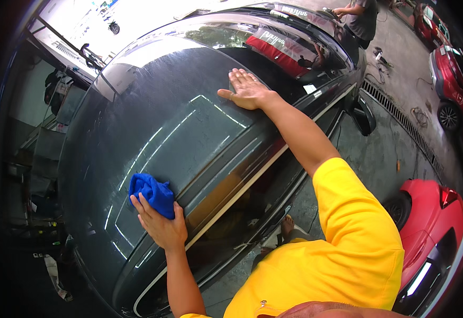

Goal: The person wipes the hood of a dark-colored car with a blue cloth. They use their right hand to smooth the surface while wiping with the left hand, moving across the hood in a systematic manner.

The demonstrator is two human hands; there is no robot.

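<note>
Left hand (162, 225) and right hand (245, 91) both reach over a dark car roof (109, 122), well apart from each other. On the left and nearer side, the left hand has its fingers and thumb about a bunched blue cloth (151, 192), which lies against the roof a little in from its near edge. Farther off and to the right, the right hand holds nothing; its palm is down, fingers straight and close together, thumb spread, by the roof's edge toward the windscreen (321, 53). It looks flat on the panel, though how firmly it presses I cannot tell. Bright bands of reflected light cross the roof between the hands, and a hazy, streaked film shows on its far part. Judging by this, the step in hand is wiping the panel with the cloth, the bare palm perhaps steadying the body or feeling the finish. Another pass would call for the cloth kept flat under the fingers, with even, light pressure toward the hazy part and the sleeve clear of the near edge. To the right of the roof is a side mirror (362, 116); a red car (422, 217) stands near right, and a co-worker (362, 24) stands far right, past the windscreen.
</note>
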